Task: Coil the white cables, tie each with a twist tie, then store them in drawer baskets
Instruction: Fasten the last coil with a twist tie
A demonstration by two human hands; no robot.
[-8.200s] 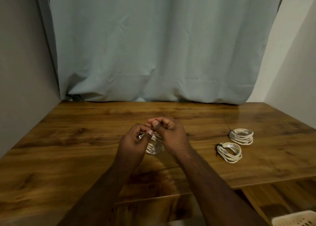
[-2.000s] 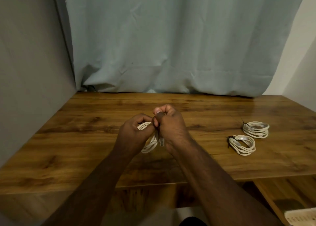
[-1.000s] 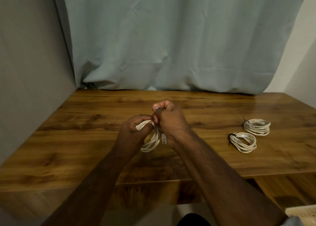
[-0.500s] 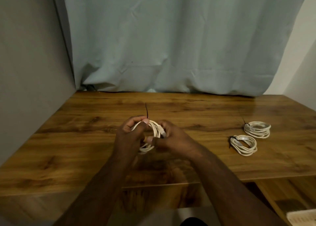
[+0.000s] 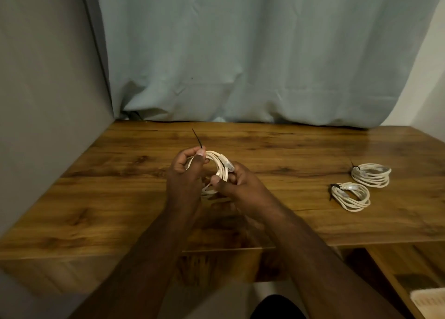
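Note:
A coiled white cable (image 5: pixel 220 168) is held above the middle of the wooden table (image 5: pixel 120 186) by both hands. My left hand (image 5: pixel 185 176) grips the coil's left side, and a thin black twist tie (image 5: pixel 198 139) sticks up from between its fingers. My right hand (image 5: pixel 237 185) pinches the coil's right side, next to a clear plug at the cable's end. Two more white coils lie on the table at the right, one nearer (image 5: pixel 350 196) and one farther (image 5: pixel 370 174), each bound with a black tie.
A pale curtain (image 5: pixel 240 53) hangs behind the table and a grey wall closes the left side. The corner of a white basket (image 5: pixel 429 302) shows at the bottom right, below the table's edge.
My hands have drawn apart from a tight clasp at the coil's top. The right hand dropped to the coil's right side, and the twist tie's end now stands up in plain sight.

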